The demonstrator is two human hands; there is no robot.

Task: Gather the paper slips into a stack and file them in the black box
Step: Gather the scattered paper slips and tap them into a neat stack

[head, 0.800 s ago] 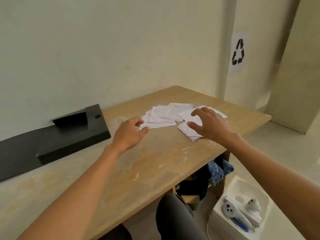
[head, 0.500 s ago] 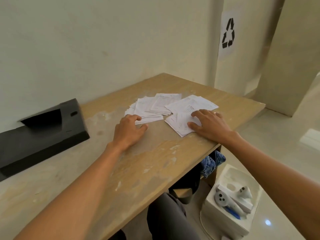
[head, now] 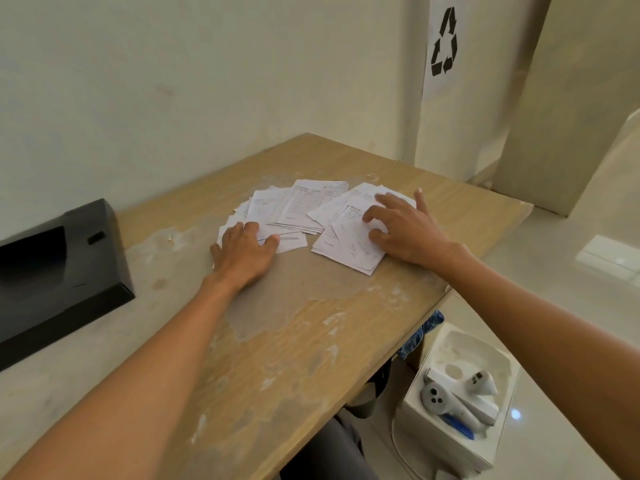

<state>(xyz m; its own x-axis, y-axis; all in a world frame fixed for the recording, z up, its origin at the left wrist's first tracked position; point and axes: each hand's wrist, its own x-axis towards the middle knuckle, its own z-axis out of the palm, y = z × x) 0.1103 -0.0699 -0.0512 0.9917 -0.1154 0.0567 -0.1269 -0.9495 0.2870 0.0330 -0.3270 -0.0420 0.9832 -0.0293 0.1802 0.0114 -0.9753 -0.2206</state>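
While both the left hand (head: 244,251) and right hand (head: 401,226) lie flat and open on the fanned paper slips (head: 311,216) mid-table, gripping nothing, a hasty sweep could send loose ones off the far edge, well short of the black box (head: 59,268).

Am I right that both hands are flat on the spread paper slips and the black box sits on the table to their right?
Not quite: the head view shows the black box to the left of the paper slips, not the right. The left hand and right hand do rest flat on them, on the table.
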